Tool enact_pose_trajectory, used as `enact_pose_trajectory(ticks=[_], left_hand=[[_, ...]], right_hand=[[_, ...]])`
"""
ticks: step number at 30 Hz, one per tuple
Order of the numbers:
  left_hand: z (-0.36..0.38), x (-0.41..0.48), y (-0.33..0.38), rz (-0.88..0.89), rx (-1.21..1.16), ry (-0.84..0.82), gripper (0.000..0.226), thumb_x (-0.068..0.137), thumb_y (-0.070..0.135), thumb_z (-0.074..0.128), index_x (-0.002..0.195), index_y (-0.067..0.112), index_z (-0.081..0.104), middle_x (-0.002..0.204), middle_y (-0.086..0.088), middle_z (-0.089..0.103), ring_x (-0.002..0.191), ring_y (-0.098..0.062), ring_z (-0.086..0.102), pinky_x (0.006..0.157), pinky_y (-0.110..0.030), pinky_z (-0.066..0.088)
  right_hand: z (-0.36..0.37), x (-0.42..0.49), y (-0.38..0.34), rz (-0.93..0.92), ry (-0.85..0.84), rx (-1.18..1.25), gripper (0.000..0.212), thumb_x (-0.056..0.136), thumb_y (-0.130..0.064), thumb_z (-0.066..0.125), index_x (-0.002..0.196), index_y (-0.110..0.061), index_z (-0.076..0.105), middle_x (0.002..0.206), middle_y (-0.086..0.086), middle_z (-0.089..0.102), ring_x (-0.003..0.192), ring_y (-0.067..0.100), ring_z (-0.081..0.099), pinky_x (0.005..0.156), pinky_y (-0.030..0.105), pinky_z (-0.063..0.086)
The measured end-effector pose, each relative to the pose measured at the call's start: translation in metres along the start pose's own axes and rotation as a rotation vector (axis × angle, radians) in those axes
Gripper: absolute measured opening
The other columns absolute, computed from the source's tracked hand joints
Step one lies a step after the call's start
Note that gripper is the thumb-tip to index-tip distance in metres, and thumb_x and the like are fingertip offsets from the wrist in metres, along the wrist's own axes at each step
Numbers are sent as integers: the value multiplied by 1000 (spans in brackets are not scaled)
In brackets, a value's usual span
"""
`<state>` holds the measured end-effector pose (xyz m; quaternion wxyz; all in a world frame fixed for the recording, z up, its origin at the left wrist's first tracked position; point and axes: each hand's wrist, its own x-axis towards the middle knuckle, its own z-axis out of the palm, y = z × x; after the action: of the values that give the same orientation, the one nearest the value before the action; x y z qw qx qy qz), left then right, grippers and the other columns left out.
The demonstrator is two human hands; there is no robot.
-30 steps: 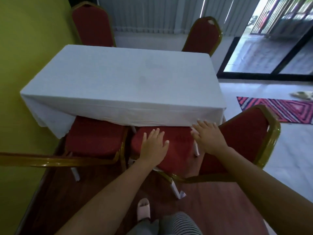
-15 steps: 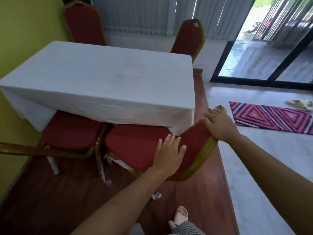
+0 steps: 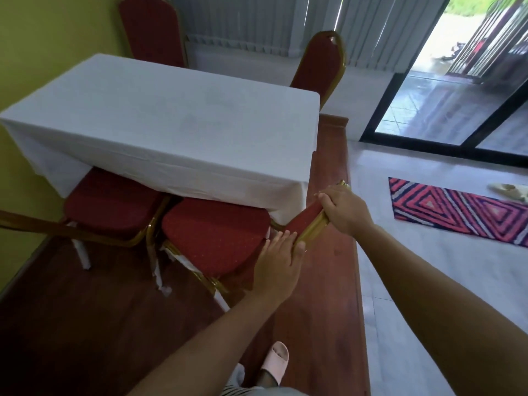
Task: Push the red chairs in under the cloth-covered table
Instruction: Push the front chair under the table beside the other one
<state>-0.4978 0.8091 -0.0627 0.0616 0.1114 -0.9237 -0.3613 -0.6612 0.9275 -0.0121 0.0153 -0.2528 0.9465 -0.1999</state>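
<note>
Centrally, item one: the near red chair (image 3: 214, 232), gold-framed, is standing at the right end of the table's near side, its seat lying partly under the hanging cloth edge and its backrest (image 3: 310, 221) showing edge-on, angled toward the table corner.

Item two: the right hand (image 3: 344, 211) is gripping the upper part of that backrest, fingers curled closed around the gold frame and red padding.

Item three: the left hand (image 3: 278, 264) is pressing lower on the same backrest, fingers extended and close together against the red padding, thumb lying along the gold edge; it is resting flat rather than wrapping round.

Item four: the second red chair (image 3: 111, 207) is sitting just beside the first on the left, seats nearly touching, its front part tucked under the cloth.

Item five: the cloth-covered table (image 3: 160, 124), white and bare on top, is standing against the yellow-green wall (image 3: 43, 38).

Item six: two far red chairs, one (image 3: 151, 30) at the far left and one (image 3: 320, 64) at the far right corner, are standing upright behind the table.

Item seven: a striped rug (image 3: 457, 212) is lying on the pale tiles well apart to the right, with a light sandal (image 3: 511, 191) at its far edge.

Item eight: a pink slipper (image 3: 275, 361), worn on one foot, is showing on the dark wooden floor (image 3: 85, 324) below the arms.
</note>
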Motion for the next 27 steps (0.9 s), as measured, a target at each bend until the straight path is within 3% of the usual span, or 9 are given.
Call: enact_pose_trajectory(ticks=[4, 6, 8, 10, 14, 18, 24, 27], left_hand=[[2, 0, 8, -27, 0, 129, 43, 103, 36, 31, 127, 15, 59, 124, -3, 66, 121, -16, 55, 105, -34, 37], [1, 2, 12, -51, 6, 160, 44, 102, 37, 29, 118, 17, 65, 106, -1, 72, 101, -17, 64, 91, -35, 49], [3, 5, 15, -60, 19, 184, 45, 102, 38, 27, 105, 18, 67, 86, 0, 72, 79, -17, 66, 68, -32, 50], [2, 5, 16, -59, 31, 204, 44, 102, 39, 28, 100, 19, 67, 77, 0, 70, 69, -17, 65, 56, -26, 41], [-1, 2, 11, 7, 93, 234, 48, 101, 42, 28, 111, 20, 69, 85, 0, 75, 73, -16, 69, 55, -21, 38], [-8, -11, 3, 114, 149, 254, 55, 99, 44, 25, 107, 18, 73, 77, 1, 76, 60, -10, 68, 48, -13, 33], [-23, -32, -12, 207, 180, 239, 48, 97, 37, 34, 100, 14, 76, 93, 4, 77, 70, -8, 72, 49, -18, 49], [-35, -43, -27, 252, 146, 248, 45, 97, 34, 37, 95, 14, 77, 92, 4, 77, 71, -9, 72, 51, -22, 55]], right_hand=[[-1, 10, 16, -19, 5, 41, 47, 88, -35, 27, 78, -11, 66, 89, 1, 67, 92, 11, 51, 70, 30, 42], [0, 16, 23, 0, 1, 68, 44, 88, -30, 30, 75, -8, 65, 85, 3, 66, 88, 5, 46, 69, 19, 37], [0, 19, 28, 18, 8, 83, 40, 85, -28, 31, 63, -9, 59, 76, 1, 62, 85, 3, 44, 64, 14, 32], [0, 20, 26, 31, 27, 100, 37, 82, -30, 29, 52, -15, 44, 66, -3, 51, 80, 9, 45, 55, 25, 31], [6, 10, 21, 44, 78, 198, 34, 82, -28, 27, 50, -22, 35, 62, -6, 45, 83, 12, 44, 55, 29, 31], [12, -12, 14, 96, 158, 225, 34, 83, -25, 28, 50, -25, 36, 64, -7, 46, 86, 11, 44, 56, 27, 31], [20, -46, -3, 168, 225, 219, 34, 82, -24, 28, 51, -21, 42, 64, -10, 48, 90, 10, 47, 68, 31, 34], [19, -60, -18, 155, 219, 169, 35, 81, -25, 28, 49, -21, 42, 59, -10, 46, 85, 13, 46, 66, 31, 34]])
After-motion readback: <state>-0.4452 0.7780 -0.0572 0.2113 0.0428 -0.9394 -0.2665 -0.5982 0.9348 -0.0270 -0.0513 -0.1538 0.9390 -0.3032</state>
